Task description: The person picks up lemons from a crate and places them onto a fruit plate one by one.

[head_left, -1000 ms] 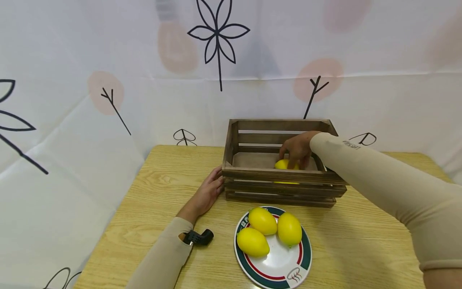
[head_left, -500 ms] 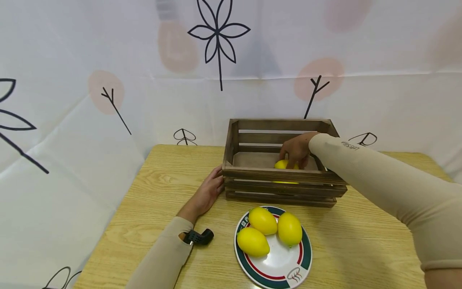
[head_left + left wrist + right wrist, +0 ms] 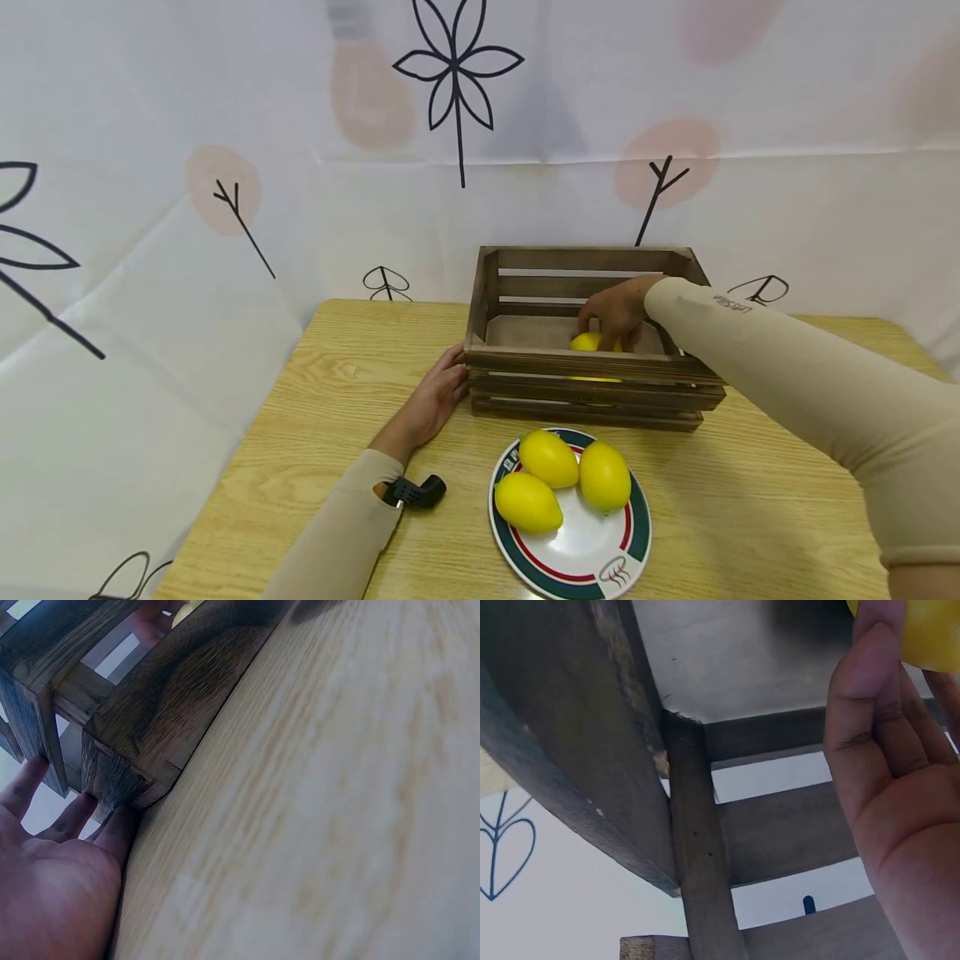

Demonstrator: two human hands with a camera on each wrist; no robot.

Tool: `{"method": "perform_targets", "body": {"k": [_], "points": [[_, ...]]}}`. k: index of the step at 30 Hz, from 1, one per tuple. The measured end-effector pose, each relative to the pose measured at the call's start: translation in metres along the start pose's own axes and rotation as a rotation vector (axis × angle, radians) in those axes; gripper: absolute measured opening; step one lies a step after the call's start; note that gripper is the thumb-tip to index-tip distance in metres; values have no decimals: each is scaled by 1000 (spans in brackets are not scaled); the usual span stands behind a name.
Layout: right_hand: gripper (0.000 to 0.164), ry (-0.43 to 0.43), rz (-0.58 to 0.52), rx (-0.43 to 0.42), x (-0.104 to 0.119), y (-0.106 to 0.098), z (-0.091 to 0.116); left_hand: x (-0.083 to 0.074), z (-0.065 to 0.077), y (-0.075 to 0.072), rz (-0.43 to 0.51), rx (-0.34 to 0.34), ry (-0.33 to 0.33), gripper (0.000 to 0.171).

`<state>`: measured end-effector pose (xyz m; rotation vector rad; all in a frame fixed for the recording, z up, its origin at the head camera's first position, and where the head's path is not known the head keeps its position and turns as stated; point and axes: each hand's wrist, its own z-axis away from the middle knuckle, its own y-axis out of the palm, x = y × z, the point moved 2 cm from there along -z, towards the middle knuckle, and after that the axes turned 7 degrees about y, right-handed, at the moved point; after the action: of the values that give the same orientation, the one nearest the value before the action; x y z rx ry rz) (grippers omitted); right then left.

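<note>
A brown slatted wooden crate (image 3: 540,361) stands on the table. My right hand (image 3: 617,310) reaches inside it and grips a yellow lemon (image 3: 584,342), partly hidden by the fingers and the front rail. In the right wrist view the curled fingers (image 3: 847,712) meet the lemon (image 3: 934,637) at the top right corner. My left hand (image 3: 431,402) rests against the crate's left end. The left wrist view has its extended fingertips (image 3: 73,812) touching the crate's corner (image 3: 112,771), low by the tabletop.
In front of the crate, a round plate (image 3: 577,554) with a green and red rim bears three lemons (image 3: 528,503). The wooden table (image 3: 322,392) ends at a white patterned cloth (image 3: 285,125) behind and to the left.
</note>
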<state>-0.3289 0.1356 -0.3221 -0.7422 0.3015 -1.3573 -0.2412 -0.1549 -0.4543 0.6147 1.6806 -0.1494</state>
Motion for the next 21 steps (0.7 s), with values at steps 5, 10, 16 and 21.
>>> {"method": "perform_targets", "body": {"k": [5,10,16,21], "points": [[60,-45,9,-41,0,-4,3,1,-1,-1,-4,5,4,57],[60,-57,-4,-63,-3,-8,7,0,0,-1,-8,2,2,58],[62,-63,7,-90,-1,-15,13,0,0,-1,-14,11,2,58],[62,-74,-3,-104,3,-20,21,-1,-1,1,-9,7,8,58]]}}
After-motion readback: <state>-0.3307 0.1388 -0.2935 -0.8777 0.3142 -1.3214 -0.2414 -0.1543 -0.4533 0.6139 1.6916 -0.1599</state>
